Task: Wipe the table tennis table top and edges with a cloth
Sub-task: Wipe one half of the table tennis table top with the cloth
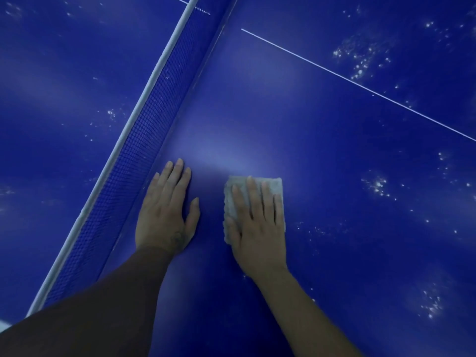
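Right hand (257, 222) flat, fingers straight, pressing cloth (253, 202) onto table (334, 163) — left hand (166, 210) flat beside it.

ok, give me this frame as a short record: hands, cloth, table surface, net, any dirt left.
surface: blue table top, thin white line crossing at upper right
net: net runs diagonally along the left, white band on top
left hand: left hand flat on the table beside the net, holding nothing
right hand: right hand flat on the cloth, fingers straight
cloth: cloth pale, folded, pressed to the table
dirt: white specks scattered to the right; few around the hands
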`<state>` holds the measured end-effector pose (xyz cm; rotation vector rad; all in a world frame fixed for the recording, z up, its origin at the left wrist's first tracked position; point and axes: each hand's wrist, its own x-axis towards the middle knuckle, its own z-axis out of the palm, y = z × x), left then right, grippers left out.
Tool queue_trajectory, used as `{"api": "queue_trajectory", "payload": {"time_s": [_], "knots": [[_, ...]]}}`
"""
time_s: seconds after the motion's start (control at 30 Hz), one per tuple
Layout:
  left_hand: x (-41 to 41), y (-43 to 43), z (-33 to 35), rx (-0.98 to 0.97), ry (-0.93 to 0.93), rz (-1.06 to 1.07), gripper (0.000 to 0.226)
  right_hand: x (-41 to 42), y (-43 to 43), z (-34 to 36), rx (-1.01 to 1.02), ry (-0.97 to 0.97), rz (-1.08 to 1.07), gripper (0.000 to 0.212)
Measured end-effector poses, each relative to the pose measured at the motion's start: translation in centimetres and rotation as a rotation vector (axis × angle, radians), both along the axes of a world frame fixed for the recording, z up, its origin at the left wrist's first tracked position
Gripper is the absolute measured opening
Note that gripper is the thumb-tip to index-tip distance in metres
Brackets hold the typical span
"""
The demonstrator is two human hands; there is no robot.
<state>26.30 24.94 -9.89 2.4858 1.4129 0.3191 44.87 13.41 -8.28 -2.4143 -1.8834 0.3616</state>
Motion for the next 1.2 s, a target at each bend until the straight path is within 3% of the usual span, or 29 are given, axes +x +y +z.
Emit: {"api": "queue_trajectory", "payload": {"time_s": [0.1, 0.27, 0.37, 0.6, 0.7, 0.87, 1.0, 1.2], "knots": [[0.1, 0.1, 0.1, -0.003, -0.004, -0.003, 0.064, 3.4, -3.0, -0.2, -0.014, 0.005, 0.021, 0.062], [0.1, 0.0, 0.2, -0.002, 0.001, 0.001, 0.063, 9.6, -4.3, -0.3, -0.002, -0.054, -0.469, 0.063], [0.1, 0.0, 0.3, 0.003, -0.004, 0.002, 0.063, 7.4, -2.6, -0.4, 0.003, -0.063, -0.579, 0.065], [0.1, 0.0, 0.4, 0.013, 0.015, -0.003, 0.062, -2.9, -3.1, 0.2, -0.004, 0.027, -0.186, 0.065], [0.1, 0.0, 0.6, 0.01, 0.008, -0.002, 0.062, -2.1, -6.2, 0.2, -0.024, 0.045, -0.052, 0.065], [0.1, -0.1, 0.6, 0.008, 0.003, -0.006, 0.062, 4.2, -10.0, 0.2, -0.073, -0.028, -0.345, 0.064], [0.1, -0.2, 0.5, 0.019, -0.02, -0.004, 0.061, 2.4, -7.4, 0.2, -0.055, -0.057, -0.567, 0.066], [-0.1, -0.4, 0.8, 0.019, 0.018, -0.013, 0.061, -6.0, -6.1, 0.5, 0.024, 0.054, -0.162, 0.065]]}}
